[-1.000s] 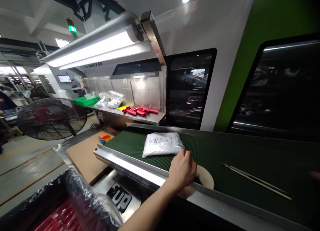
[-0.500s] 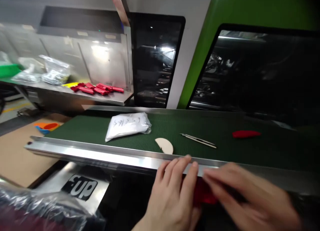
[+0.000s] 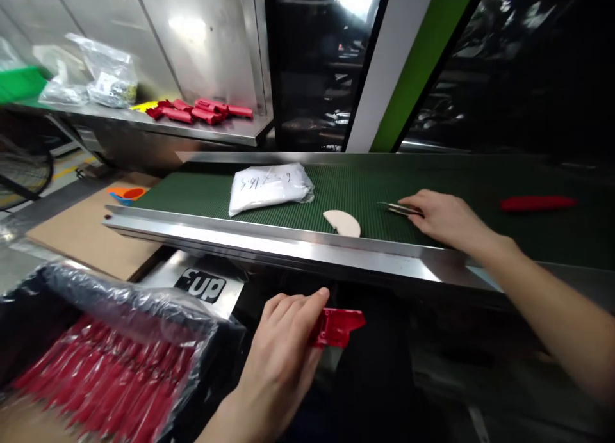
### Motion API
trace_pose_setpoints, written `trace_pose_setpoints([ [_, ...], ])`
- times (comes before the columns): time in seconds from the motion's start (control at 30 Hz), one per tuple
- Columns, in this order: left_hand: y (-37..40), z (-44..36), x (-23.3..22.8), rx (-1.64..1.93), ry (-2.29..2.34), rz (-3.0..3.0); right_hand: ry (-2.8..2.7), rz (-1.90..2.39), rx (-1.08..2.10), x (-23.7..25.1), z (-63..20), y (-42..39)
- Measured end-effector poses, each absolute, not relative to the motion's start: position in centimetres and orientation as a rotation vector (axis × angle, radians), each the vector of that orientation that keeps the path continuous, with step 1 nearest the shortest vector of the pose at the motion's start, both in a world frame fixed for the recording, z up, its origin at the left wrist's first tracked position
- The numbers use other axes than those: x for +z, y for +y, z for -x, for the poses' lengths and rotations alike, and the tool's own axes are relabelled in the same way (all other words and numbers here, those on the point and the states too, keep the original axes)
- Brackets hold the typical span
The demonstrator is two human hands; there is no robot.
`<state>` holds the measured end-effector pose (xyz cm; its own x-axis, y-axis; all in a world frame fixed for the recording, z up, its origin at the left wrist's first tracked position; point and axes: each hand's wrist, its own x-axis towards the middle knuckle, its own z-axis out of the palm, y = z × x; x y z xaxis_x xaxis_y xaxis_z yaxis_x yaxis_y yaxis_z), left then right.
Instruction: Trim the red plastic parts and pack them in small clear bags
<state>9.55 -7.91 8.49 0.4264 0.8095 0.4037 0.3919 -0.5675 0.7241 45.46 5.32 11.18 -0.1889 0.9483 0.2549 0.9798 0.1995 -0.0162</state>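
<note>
Both our forearms (image 3: 552, 308) slant inward. We see the left hand (image 3: 281, 350) below the metal rail (image 3: 288, 243), back turned up, fingers bent together and closed round a glossy red plastic piece (image 3: 341, 328). That piece juts out to the left hand's right, long axis nearly level, its free narrowing end pointing right. Beyond and rightward, our right hand (image 3: 441, 217) reaches over the green ribbed conveyor belt (image 3: 202, 193), fingertips pinched on a thin metallic pointed tool (image 3: 402, 209); its tip points left. Left of the right hand lies a cream half-round disc (image 3: 344, 223); farther left, a white plastic-wrapped packet (image 3: 269, 188). To the right hand's right, a slender red piece (image 3: 538, 203) lies lengthwise along the belt. Left of our left hand, a plastic-lined bin (image 3: 134, 297) holds rows of red pieces (image 3: 113, 379).
</note>
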Motion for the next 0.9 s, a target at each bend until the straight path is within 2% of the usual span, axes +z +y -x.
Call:
trace_pose_setpoints([
  [0.13, -8.6, -10.7, 9.1, 0.992, 1.019, -1.146, -2.063, 1.77, -0.436, 13.6, -42.7, 1.7],
  [0.2, -8.8, -11.1, 9.5, 0.908, 0.873, -0.761, -2.015, 1.655, -0.401, 14.8, -40.4, -1.3],
  [0.27, -8.9, -11.2, 9.7, 0.855, 0.739, -0.531, -2.014, 1.51, -0.103, 15.4, -38.0, -4.6],
  [0.4, -8.9, -11.2, 9.7, 0.796, 0.619, -0.301, -1.885, 1.513, 0.603, 14.1, -34.4, -9.7],
  [0.53, -9.1, -11.4, 9.5, 0.763, 0.53, -0.198, -1.684, 1.463, 0.96, 12.1, -32.6, -11.3],
  [0.9, -10.2, -12.2, 10.5, 0.776, 0.693, -0.203, -1.954, 1.246, 0.638, 12.3, -30.0, -10.9],
])
